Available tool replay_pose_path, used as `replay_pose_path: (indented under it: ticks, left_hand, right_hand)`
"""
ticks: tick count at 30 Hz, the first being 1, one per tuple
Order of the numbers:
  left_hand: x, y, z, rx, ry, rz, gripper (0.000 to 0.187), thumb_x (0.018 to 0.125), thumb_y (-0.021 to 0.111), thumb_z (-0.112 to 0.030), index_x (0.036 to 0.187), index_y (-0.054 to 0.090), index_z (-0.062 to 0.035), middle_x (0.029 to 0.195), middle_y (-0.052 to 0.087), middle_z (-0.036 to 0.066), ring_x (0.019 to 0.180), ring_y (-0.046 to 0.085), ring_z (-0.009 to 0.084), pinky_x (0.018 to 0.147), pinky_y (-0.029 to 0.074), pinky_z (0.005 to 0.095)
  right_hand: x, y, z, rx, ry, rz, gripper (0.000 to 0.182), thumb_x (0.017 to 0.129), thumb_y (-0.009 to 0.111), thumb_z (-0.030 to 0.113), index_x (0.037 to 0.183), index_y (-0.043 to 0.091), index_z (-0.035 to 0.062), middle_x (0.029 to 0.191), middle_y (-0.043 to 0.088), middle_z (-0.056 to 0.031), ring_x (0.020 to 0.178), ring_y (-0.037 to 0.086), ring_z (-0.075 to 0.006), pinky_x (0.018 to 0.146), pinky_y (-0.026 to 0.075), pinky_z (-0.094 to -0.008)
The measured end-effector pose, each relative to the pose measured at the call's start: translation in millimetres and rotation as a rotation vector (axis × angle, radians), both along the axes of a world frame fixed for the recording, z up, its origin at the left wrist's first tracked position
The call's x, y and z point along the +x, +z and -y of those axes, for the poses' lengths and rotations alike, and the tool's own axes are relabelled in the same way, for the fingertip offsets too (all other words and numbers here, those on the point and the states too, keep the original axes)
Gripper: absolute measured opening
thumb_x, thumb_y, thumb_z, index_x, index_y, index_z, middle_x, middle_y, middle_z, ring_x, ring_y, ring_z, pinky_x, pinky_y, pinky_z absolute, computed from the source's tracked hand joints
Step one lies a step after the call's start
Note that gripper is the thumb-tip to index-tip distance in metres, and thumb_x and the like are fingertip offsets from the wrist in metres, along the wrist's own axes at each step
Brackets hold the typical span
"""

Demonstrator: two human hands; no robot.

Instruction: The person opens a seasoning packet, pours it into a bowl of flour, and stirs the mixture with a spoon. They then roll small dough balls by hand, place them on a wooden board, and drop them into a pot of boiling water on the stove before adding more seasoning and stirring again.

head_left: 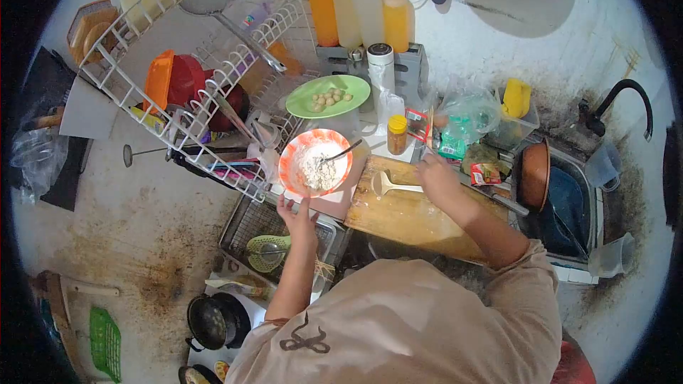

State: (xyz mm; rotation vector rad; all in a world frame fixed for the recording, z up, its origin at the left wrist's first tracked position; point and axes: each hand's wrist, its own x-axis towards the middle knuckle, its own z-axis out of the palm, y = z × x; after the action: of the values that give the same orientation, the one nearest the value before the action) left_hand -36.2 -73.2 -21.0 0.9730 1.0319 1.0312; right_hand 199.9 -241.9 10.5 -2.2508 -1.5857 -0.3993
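An orange-and-white bowl point(286, 163) holds a lumpy white, floury mixture point(318, 171), with a spoon point(343, 152) leaning in it toward the right. At the bowl's near rim, my left hand point(300, 219) grips its edge with the fingers. My right hand point(435, 174) is over the far part of the wooden cutting board point(434, 224), fingers drawn together; what they hold, if anything, is hidden. Beside it lies a pale ladle point(384, 184), its handle running under my right hand. A yellow-lidded jar point(397, 135) stands just beyond the board.
Behind the bowl, a green plate point(299, 103) carries several small pale balls. A white wire dish rack point(206, 99) rises at left. Squeeze bottles point(395, 18) stand at the back. A knife point(506, 203) lies on the right, near the sink point(590, 206) and a brown pan point(533, 174).
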Motion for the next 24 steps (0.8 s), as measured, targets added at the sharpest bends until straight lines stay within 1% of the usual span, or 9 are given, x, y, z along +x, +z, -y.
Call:
replay_pose_path:
  ticks: [3,7,8,13,17,19,20,23,24]
  left_hand:
    - [7,2,-19,-0.282,-0.246,0.191,0.066,0.078,0.059,-0.027,0.127,0.016,-0.0171,0.124,0.022,0.013,0.095,0.046,0.0270,0.074,0.043,0.0483]
    - [17,-21,-47,-0.294,-0.430,0.197,0.045,0.087,0.038,-0.015,0.128,0.020,-0.0112,0.121,0.035,0.018,0.097,0.051,0.0317,0.073,0.049,0.0442]
    - [22,-17,-44,-0.294,-0.342,0.263,0.042,0.085,0.029,-0.005,0.127,0.023,-0.0075,0.121,0.038,0.019,0.099,0.052,0.0333,0.075,0.052,0.0416]
    - [7,0,-39,-0.198,-0.325,0.296,0.053,0.080,0.026,0.004,0.130,0.016,-0.0117,0.126,0.033,0.018,0.103,0.049,0.0339,0.076,0.052,0.0436]
    - [-26,19,-19,-0.184,-0.270,0.263,0.058,0.078,0.025,0.007,0.131,0.013,-0.0142,0.130,0.028,0.017,0.109,0.045,0.0343,0.079,0.049,0.0467]
    - [-44,20,-11,-0.163,-0.246,0.268,0.057,0.076,0.029,0.005,0.129,0.017,-0.0082,0.124,0.035,0.019,0.102,0.050,0.0325,0.071,0.054,0.0409]
    - [-53,23,-7,-0.178,-0.244,0.275,0.056,0.076,0.030,0.005,0.129,0.018,-0.0078,0.123,0.036,0.019,0.102,0.051,0.0323,0.070,0.054,0.0407]
    - [-79,16,-4,-0.183,-0.242,0.262,0.053,0.077,0.031,0.003,0.128,0.020,-0.0078,0.121,0.038,0.018,0.097,0.054,0.0305,0.070,0.054,0.0398]
    - [-88,0,-8,-0.171,-0.242,0.272,0.053,0.078,0.032,0.003,0.128,0.020,-0.0082,0.121,0.039,0.017,0.097,0.054,0.0302,0.069,0.054,0.0393]
  right_hand:
    - [1,2,-35,-0.003,0.314,-0.062,0.010,0.071,0.050,0.006,0.073,0.058,0.0000,0.077,0.054,-0.0146,0.082,0.053,-0.0287,0.072,0.045,-0.0366]
    - [9,-28,-95,-0.119,0.303,-0.221,0.009,0.068,0.052,0.004,0.072,0.059,-0.0007,0.078,0.054,-0.0180,0.081,0.055,-0.0306,0.071,0.046,-0.0369]
    - [10,-29,-109,-0.155,0.313,-0.203,0.009,0.068,0.053,0.004,0.073,0.059,-0.0006,0.079,0.054,-0.0186,0.081,0.055,-0.0315,0.071,0.046,-0.0370]
    - [4,-24,-148,-0.304,0.136,-0.455,0.015,0.068,0.058,0.007,0.081,0.060,-0.0021,0.085,0.056,-0.0211,0.083,0.056,-0.0336,0.073,0.047,-0.0373]
    - [14,-52,-179,-0.430,0.100,-0.273,0.025,0.066,0.065,0.014,0.086,0.060,-0.0019,0.092,0.056,-0.0191,0.088,0.055,-0.0324,0.075,0.047,-0.0363]
    - [19,-60,-184,-0.408,0.053,-0.239,0.031,0.065,0.068,0.016,0.089,0.059,-0.0012,0.095,0.056,-0.0187,0.090,0.055,-0.0321,0.076,0.047,-0.0360]
    - [21,-60,-184,-0.369,0.129,-0.176,0.034,0.067,0.067,0.018,0.095,0.058,-0.0003,0.100,0.053,-0.0196,0.090,0.054,-0.0322,0.077,0.047,-0.0360]
    - [35,-85,-199,-0.355,0.174,-0.326,0.031,0.074,0.061,0.019,0.099,0.057,0.0007,0.102,0.051,-0.0208,0.089,0.055,-0.0313,0.077,0.046,-0.0366]
    - [36,-90,-201,-0.316,0.193,-0.199,0.028,0.080,0.053,0.024,0.095,0.059,0.0011,0.104,0.050,-0.0207,0.088,0.056,-0.0291,0.076,0.045,-0.0368]
